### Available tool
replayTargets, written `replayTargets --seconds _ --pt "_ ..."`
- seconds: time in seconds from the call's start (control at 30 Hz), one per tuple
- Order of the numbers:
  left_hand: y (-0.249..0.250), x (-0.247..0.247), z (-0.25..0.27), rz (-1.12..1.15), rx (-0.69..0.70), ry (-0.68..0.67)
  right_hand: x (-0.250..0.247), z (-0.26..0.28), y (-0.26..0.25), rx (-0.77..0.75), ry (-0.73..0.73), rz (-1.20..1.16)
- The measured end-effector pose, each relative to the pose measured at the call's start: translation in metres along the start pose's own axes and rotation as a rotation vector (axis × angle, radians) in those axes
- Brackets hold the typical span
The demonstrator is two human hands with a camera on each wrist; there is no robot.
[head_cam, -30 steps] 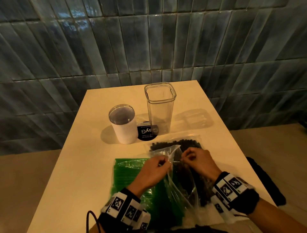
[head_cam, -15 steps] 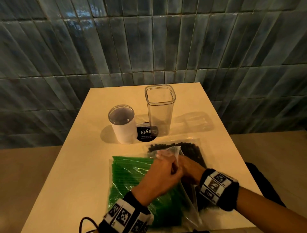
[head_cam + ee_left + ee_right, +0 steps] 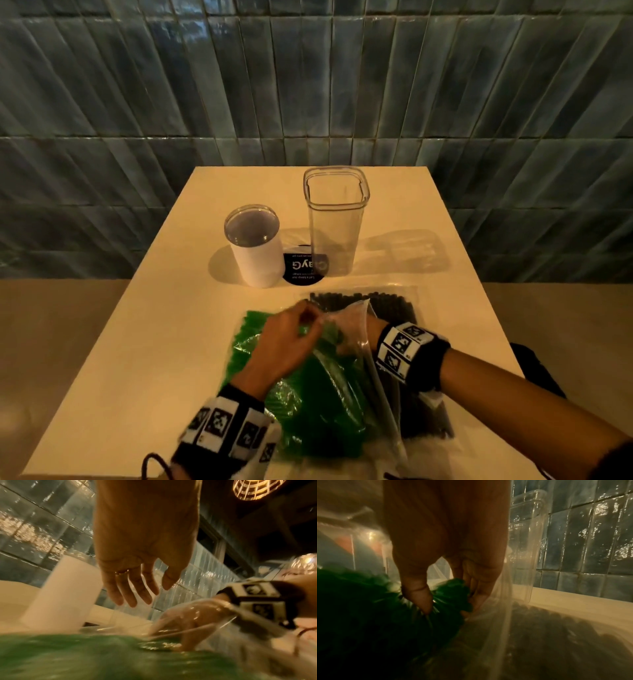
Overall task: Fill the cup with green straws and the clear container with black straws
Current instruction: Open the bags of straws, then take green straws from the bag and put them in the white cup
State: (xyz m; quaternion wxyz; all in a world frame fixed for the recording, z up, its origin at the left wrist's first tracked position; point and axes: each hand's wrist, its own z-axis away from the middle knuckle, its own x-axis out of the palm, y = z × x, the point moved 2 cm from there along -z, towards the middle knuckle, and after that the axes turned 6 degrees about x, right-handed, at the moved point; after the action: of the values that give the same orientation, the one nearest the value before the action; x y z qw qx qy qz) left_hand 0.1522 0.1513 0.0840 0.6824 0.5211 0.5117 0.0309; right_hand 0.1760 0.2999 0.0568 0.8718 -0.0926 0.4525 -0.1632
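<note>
At lower centre of the head view, the left hand [image 3: 286, 337] hovers over the green straws [image 3: 308, 404] with fingers straight and relaxed. Right of it, the right hand [image 3: 447, 563] reaches inside the clear bag [image 3: 352, 329], thumb and fingers pinching green straw ends. The black straws [image 3: 394, 301] lie further right.

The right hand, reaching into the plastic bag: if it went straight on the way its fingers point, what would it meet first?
Most likely the green straws: the right hand is inside the clear bag, its fingertips already at the straw ends. Depth is blurry, so contact is uncertain.
</note>
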Motion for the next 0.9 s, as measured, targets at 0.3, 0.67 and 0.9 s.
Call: replayTargets --seconds 0.3,0.67,0.9 --pt "-0.080 0.007 0.000 -0.362 -0.103 -0.532 0.001 -0.008 -0.018 0.081 0.072 0.068" --pt "-0.142 -0.023 0.017 -0.416 -0.164 -0.591 -0.031 0.044 0.018 0.201 0.137 0.330" --pt "-0.148 -0.035 0.019 -0.406 -0.207 -0.602 -0.106 0.122 0.046 0.476 0.162 0.535"
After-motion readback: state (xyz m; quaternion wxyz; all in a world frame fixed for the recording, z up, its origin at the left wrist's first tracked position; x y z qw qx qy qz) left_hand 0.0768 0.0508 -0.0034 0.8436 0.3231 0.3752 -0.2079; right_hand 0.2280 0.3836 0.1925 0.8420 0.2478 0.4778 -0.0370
